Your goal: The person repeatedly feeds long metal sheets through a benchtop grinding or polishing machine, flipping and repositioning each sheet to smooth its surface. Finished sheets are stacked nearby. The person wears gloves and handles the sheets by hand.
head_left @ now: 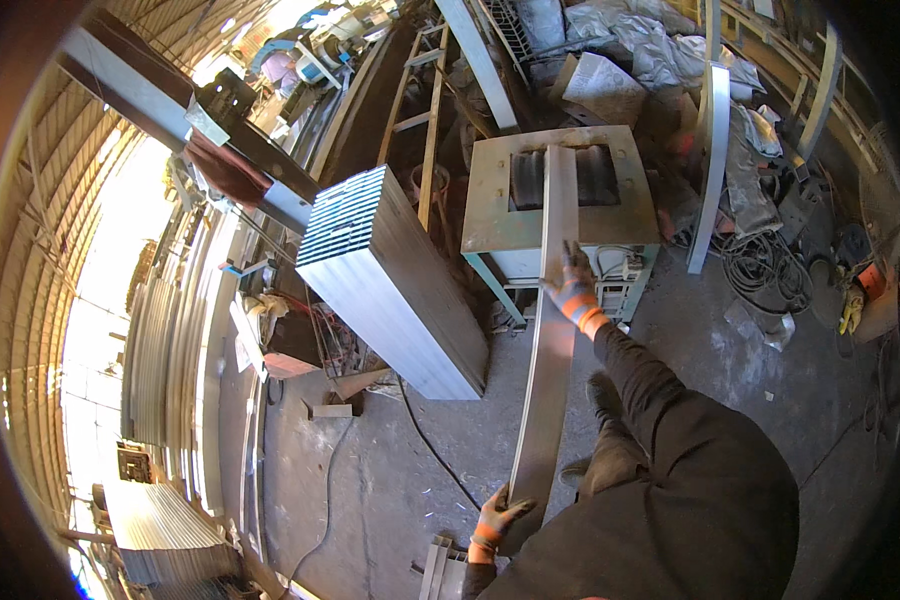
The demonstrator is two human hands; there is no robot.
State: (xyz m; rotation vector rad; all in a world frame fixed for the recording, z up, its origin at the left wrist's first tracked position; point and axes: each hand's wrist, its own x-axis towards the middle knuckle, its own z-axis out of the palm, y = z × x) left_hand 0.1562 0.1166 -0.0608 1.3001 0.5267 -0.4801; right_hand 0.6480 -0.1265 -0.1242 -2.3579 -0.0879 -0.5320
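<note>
A long metal profile (543, 400) runs from close to my body up to a squat machine (490, 200). Its far end lies across the machine's top, over a dark rectangular opening. My left hand (498, 520), in a grey and orange work glove, grips the profile's left edge near its close end. Farther along, just in front of the machine, my right hand (574, 290) wears the same kind of glove and holds the profile from the right side. Some of the fingers of both hands are hidden behind the metal.
Left of the machine stands a tall stack of metal profiles (400, 300). More long profiles (165, 360) stand at the far left. A black cable (435, 445) crosses the floor. Upright metal posts (710, 170), coiled cables (765, 270) and grey sacks (660, 50) are on the right.
</note>
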